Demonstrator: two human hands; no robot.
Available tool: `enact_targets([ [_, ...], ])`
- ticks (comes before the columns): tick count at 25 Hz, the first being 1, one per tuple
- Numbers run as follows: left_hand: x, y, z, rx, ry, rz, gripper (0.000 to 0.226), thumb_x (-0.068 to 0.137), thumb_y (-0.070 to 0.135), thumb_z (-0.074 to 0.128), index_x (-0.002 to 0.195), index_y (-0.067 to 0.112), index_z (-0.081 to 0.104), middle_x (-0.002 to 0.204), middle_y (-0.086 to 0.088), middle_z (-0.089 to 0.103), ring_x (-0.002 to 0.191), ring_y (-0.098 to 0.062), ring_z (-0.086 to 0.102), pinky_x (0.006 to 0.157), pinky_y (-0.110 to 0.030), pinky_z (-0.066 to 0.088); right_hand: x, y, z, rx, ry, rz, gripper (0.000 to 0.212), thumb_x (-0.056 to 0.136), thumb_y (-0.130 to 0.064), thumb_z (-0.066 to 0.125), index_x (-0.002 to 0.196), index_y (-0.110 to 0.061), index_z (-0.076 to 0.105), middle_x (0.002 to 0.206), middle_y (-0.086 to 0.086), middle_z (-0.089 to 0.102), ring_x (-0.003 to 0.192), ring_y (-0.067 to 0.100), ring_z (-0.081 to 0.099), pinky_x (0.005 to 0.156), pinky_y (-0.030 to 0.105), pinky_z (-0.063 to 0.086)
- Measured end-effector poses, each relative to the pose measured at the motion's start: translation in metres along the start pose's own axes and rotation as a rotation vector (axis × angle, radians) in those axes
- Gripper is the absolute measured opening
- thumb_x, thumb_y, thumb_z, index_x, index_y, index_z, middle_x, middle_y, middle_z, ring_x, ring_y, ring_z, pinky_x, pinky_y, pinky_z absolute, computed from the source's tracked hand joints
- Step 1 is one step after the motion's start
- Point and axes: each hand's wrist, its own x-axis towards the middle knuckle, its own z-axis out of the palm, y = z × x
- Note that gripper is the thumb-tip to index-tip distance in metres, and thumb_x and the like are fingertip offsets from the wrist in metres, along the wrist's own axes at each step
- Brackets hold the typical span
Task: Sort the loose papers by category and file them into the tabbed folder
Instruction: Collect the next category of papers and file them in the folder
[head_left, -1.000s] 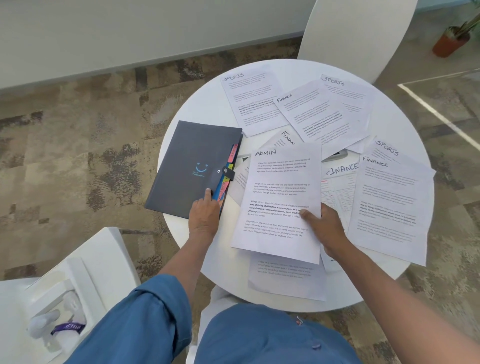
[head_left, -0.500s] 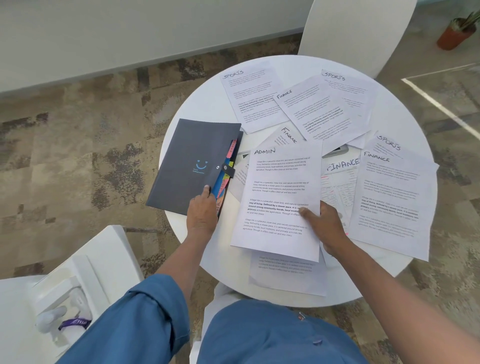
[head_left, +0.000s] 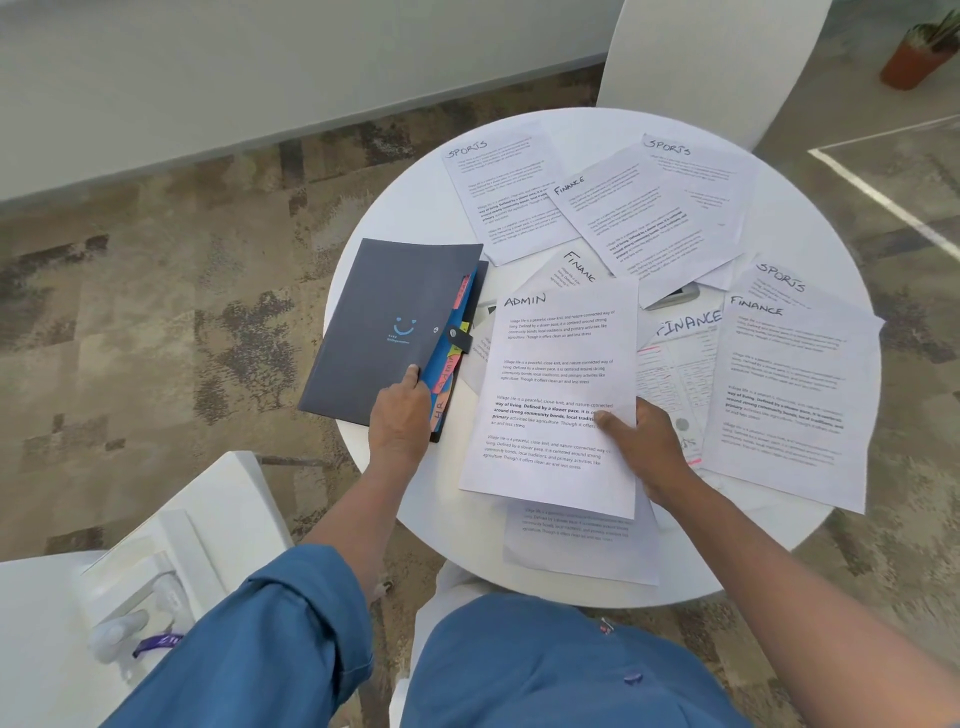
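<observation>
From the head view, filing looks barely begun: the right hand (head_left: 641, 447) pinches the ADMIN sheet (head_left: 558, 395), the left hand (head_left: 399, 422) grips the tabbed folder (head_left: 387, 327) cover just left of it, while SPORTS and FINANCE papers (head_left: 649, 208) crowd the worktop (head_left: 810, 234) beyond.

Our tabbed folder (head_left: 384, 327) on the table's (head_left: 415, 499) left, ADMIN sheet (head_left: 556, 395) just right, other papers (head_left: 789, 400) behind and right.
</observation>
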Motion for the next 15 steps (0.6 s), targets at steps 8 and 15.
enact_targets([
  [8, 0.002, -0.010, -0.010, -0.084, 0.050, -0.043, 0.016, 0.093, 0.015, 0.065, 0.107, 0.013, 0.058, 0.104, -0.005, 0.064, 0.085, -0.019, 0.065, 0.070, -0.029, 0.054, 0.001, -0.005, 0.005, 0.046, -0.001, -0.002, 0.013, 0.088, -0.024, 0.068, 0.096, -0.034, 0.070, 0.100, -0.008, 0.076, 0.093, 0.020, 0.072, 0.087, 0.049, 0.058],
  [15, -0.003, -0.021, -0.030, -0.140, 0.088, 0.026, 0.042, 0.090, 0.003, 0.064, 0.124, 0.019, 0.046, 0.101, -0.009, 0.057, 0.081, -0.024, 0.060, 0.064, -0.036, 0.055, 0.007, -0.024, 0.020, 0.044, 0.004, -0.023, 0.015, 0.090, -0.019, 0.067, 0.102, -0.028, 0.069, 0.098, -0.006, 0.074, 0.093, 0.021, 0.071, 0.088, 0.046, 0.057],
])
